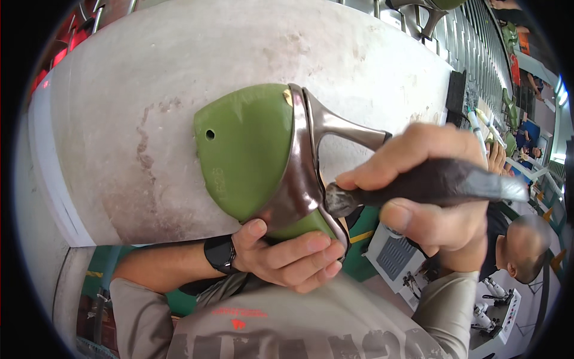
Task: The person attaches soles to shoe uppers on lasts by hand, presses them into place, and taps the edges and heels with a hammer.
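Note:
A high-heeled shoe in shiny brown (303,191) lies on its side over a green shoe last (248,149), which has a round hole in it. Its slim heel (350,122) points right. Curled around the toe end at the lower edge is my left hand (293,254), the fingers pressed on it from below. My right hand (436,197) grips a dark tool (418,185) with a rounded, worn grey tip (341,200). That tip is at the sole edge of the shoe; whether it touches cannot be made out. The tool's right end is blurred.
The shoe rests on a pale, stained work surface (131,78) with a curved look. Another heeled shoe (427,12) stands on the metal rollers (478,42) at the far right. A person (520,251) sits to the right beside a grey machine (391,257).

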Motion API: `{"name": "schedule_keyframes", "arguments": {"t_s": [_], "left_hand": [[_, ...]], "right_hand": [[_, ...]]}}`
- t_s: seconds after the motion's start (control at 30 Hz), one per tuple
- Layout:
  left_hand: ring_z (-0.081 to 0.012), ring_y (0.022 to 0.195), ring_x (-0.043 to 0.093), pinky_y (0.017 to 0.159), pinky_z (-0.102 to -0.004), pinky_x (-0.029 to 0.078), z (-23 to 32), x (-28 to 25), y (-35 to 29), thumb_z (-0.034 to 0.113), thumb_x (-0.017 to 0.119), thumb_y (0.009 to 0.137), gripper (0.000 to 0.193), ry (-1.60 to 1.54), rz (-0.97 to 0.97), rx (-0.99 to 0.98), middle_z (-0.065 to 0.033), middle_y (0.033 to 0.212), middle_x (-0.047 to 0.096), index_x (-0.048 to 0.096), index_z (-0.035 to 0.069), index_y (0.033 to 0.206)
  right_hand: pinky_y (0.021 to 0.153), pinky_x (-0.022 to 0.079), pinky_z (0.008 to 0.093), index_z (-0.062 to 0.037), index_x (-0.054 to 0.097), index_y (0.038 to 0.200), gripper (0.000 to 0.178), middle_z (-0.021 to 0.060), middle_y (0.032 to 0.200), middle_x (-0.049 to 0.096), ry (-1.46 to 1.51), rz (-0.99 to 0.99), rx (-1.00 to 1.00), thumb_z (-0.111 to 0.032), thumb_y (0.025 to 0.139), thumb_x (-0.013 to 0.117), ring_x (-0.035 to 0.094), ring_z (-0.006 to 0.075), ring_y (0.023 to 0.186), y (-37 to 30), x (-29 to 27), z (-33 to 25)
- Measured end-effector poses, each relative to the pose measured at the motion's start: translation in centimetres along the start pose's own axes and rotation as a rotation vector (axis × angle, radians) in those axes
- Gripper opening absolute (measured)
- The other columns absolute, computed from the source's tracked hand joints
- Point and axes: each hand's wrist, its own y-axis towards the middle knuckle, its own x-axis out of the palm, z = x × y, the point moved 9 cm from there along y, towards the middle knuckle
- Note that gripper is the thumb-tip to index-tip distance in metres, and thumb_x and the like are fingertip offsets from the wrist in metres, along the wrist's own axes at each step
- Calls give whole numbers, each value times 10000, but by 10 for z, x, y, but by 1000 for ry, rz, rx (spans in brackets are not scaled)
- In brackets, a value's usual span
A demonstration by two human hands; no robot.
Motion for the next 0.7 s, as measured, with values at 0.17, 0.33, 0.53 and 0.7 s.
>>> {"name": "schedule_keyframes", "arguments": {"t_s": [0.17, 0.33, 0.53, 0.7], "left_hand": [[-117, 1334, 573, 1218, -672, 249, -5, -2, 6, 335, 669, 999, 372, 28, -45, 20, 97, 1359, 622, 521, 234, 1324], [-152, 1336, 583, 1242, -598, 289, -15, -12, 22, 278, 629, 1026, 345, -31, -361, 32, 60, 1420, 636, 572, 244, 1364], [-548, 1502, 362, 1182, -718, 271, -79, -1, 74, 349, 952, 724, 1192, 28, -664, -73, -369, 1631, 318, 254, -11, 1622], [-518, 1475, 427, 1156, -734, 291, -91, 7, 75, 289, 843, 812, 993, -79, -625, -218, -337, 1626, 364, 327, 19, 1617]], "right_hand": [[718, 570, 306, 72, 745, 985, 325, 162, 883, 768, -155, -76, 105, -155, 755, 779, 730, 196, 782, 3, 9, -26], [703, 581, 283, 61, 650, 1196, 433, 208, 1045, 755, 201, 279, -176, -202, 860, 726, 721, 187, 779, -26, 7, 4], [555, 568, 263, 9, 579, 1155, 417, 313, 1140, 686, 476, 626, -401, -360, 1136, 386, 665, 182, 624, -57, -25, 22], [446, 498, 247, 20, 575, 1003, 342, 312, 956, 699, 546, 597, -169, -293, 1084, 464, 574, 169, 460, -28, -12, 29]]}}
